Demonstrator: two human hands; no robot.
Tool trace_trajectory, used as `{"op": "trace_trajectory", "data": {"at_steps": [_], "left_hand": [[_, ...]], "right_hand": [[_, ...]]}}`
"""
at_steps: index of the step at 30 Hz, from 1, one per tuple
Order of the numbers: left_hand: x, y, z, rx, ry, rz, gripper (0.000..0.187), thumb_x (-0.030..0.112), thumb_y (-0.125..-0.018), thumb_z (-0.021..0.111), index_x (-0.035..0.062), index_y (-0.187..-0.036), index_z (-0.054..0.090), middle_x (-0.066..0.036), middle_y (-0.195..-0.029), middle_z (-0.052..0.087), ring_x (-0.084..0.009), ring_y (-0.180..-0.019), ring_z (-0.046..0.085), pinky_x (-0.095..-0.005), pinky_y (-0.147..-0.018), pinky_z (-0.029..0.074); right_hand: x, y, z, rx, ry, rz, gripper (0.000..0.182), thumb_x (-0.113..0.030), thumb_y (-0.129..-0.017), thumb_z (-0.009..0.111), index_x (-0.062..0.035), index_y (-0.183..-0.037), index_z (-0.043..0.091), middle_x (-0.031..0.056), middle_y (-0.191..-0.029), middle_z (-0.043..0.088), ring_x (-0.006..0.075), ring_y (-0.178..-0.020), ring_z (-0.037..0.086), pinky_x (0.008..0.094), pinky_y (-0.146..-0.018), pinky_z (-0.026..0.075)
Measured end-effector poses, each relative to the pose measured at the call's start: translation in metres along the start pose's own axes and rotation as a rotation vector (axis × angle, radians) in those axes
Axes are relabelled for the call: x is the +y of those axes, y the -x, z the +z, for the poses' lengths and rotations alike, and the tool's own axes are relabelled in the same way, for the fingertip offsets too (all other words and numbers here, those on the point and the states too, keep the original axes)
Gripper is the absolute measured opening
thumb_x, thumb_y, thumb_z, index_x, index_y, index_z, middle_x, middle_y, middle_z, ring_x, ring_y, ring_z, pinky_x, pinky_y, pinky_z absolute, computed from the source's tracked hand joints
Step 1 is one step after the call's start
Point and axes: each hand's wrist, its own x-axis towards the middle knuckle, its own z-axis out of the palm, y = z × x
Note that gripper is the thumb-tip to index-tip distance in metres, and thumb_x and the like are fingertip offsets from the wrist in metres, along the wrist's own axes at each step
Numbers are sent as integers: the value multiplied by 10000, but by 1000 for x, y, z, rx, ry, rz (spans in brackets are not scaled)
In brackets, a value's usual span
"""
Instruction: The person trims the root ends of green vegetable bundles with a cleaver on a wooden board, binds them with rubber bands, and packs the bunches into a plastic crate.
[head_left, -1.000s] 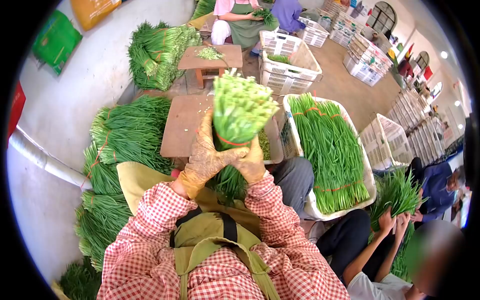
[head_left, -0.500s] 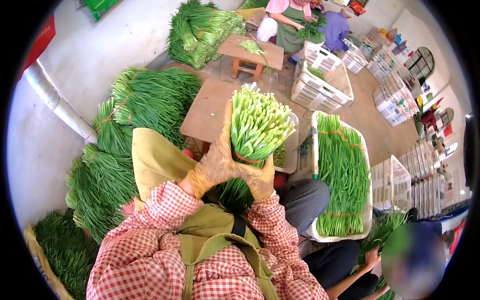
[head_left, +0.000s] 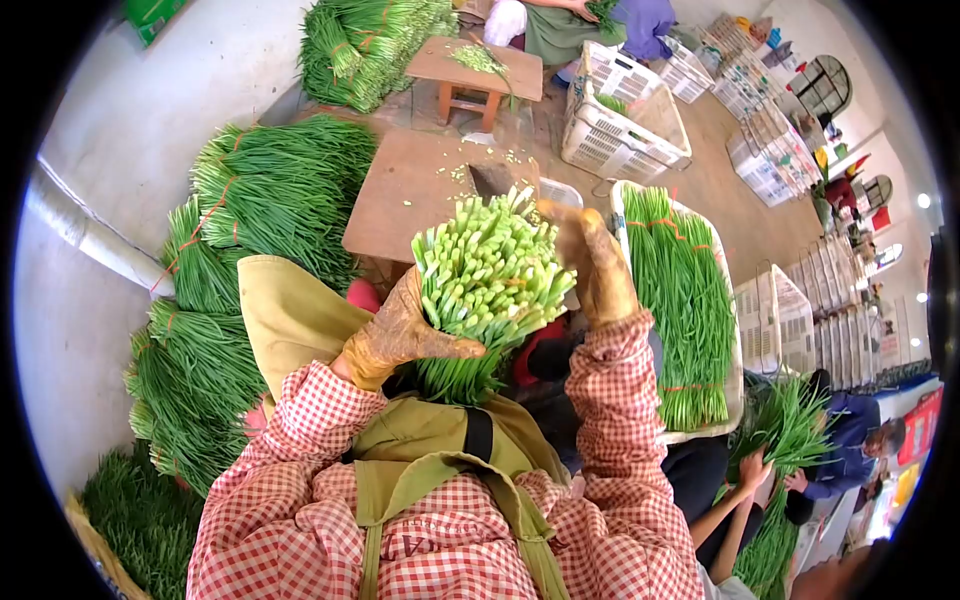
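Note:
A thick bundle of garlic chives (head_left: 490, 265) stands in front of me, its pale cut ends facing up and its green leaves hanging below. My left hand (head_left: 400, 325), in a stained brownish glove, is wrapped round the bundle's left and near sides. On the other side, my right hand (head_left: 605, 270), gloved too, is raised beside the cut ends and holds nothing that I can see. Its fingers are stretched out and partly blurred. Just beyond the bundle is a low brown stool (head_left: 410, 190), with small pale bits scattered over its top.
Tied chive piles (head_left: 285, 185) line the left wall. On my right sits a white crate (head_left: 738, 390) packed with chives. A second low stool (head_left: 515, 65) and an open crate (head_left: 610, 145) stand farther off. A co-worker's hands (head_left: 752, 470) hold chives at lower right.
My right hand has let go of the bundle and moved up and right. The bundle has come lower and tilted its cut ends more toward me. More pale bits show on the stool.

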Motion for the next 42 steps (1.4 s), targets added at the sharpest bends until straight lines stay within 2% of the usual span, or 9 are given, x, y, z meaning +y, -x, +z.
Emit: {"op": "trace_trajectory", "data": {"at_steps": [9,12,18,20,25,29,37,39,42], "left_hand": [[-2,6,-4,-66,28,-48,1059,106,-600,914,47,-1466,307,-33,-1393,481,-137,-1273,434,-325,-1097,337],[-1,4,-3,38,134,-83,1069,83,-588,915,64,-1463,301,-25,-1378,489,-158,-1263,447,-339,-1085,365],[65,-30,-24,211,10,-11,834,73,-666,852,100,-1381,424,-117,-1277,588,-262,-1094,627,-404,-824,600],[105,-69,-64,70,-337,-20,880,147,-644,879,93,-1389,414,-117,-1272,592,-237,-1107,618,-357,-887,565],[57,-130,-90,-236,-1539,161,995,175,-563,898,96,-1411,381,-156,-1185,613,-293,-1066,612,-384,-1023,469],[-38,-139,-117,-685,-1412,-328,987,196,-531,888,91,-1391,415,-161,-1185,615,-293,-1113,592,-381,-999,457],[-93,-162,-160,-673,-1031,-849,1006,57,-532,883,35,-1399,372,-130,-1177,629,-244,-1079,602,-354,-928,496],[-102,-171,-161,-675,-970,-917,1019,-28,-533,860,36,-1413,350,-104,-1164,631,-197,-1052,593,-335,-894,512],[-95,-187,-165,-631,-810,-1081,973,-30,-580,839,43,-1424,361,-96,-1162,629,-202,-1033,601,-334,-880,510]], "right_hand": [[2,-21,42,78,4,-58,188,-160,-919,646,-13,-1019,707,3,-847,676,59,-709,550,210,-660,456],[11,-30,34,142,750,-610,141,-131,-934,621,-32,-988,706,13,-828,689,68,-707,609,236,-586,482],[-18,-48,-4,392,364,-239,252,-212,-976,542,-86,-1177,628,88,-910,707,123,-688,634,233,-581,485],[38,-60,-61,444,1489,-94,301,-247,-919,606,-110,-1186,616,157,-935,701,278,-803,678,364,-719,543],[132,-65,-75,223,1535,398,399,-378,-914,586,-147,-1239,574,183,-1130,645,321,-1093,615,453,-943,482],[171,-82,-75,175,1544,502,428,-338,-928,567,-134,-1302,528,176,-1170,635,305,-1095,624,459,-936,488],[164,-120,-97,314,1190,760,484,-214,-864,626,-44,-1302,510,207,-1093,671,305,-1135,609,390,-943,479],[170,-120,-106,221,692,671,476,-255,-840,662,-41,-1251,551,222,-1112,660,318,-1095,615,377,-928,469],[151,-84,-85,359,888,498,425,-267,-864,646,-28,-1206,565,192,-1027,677,319,-945,651,377,-832,496]]}}
